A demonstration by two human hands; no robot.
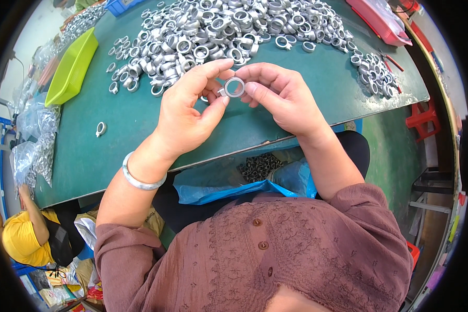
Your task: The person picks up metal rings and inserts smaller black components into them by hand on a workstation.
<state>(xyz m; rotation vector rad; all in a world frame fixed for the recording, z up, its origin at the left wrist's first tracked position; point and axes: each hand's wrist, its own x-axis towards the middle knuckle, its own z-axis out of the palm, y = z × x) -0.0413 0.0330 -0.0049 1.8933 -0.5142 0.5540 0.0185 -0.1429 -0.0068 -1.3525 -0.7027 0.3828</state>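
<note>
Between both hands, above the near part of the green table, I hold a silver-grey metal ring (234,95) with a small lug on its side. My left hand (190,106) pinches the lug side with thumb and fingertips. The thumb and curled fingers of my right hand (281,96) grip the ring's right side. Part of another grey ring (205,99) shows behind the left thumb; whether that hand holds it, I cannot tell. A large heap of similar rings (200,52) lies just beyond my hands. One single ring (101,129) lies apart on the left.
A smaller ring pile (372,75) lies at the right, beside red-handled pliers (395,63). A yellow-green tray (73,70) and clear plastic bags (39,117) stand left. A blue bag (208,193) with dark parts is below the table edge (265,144). A person in yellow (23,239) works at left.
</note>
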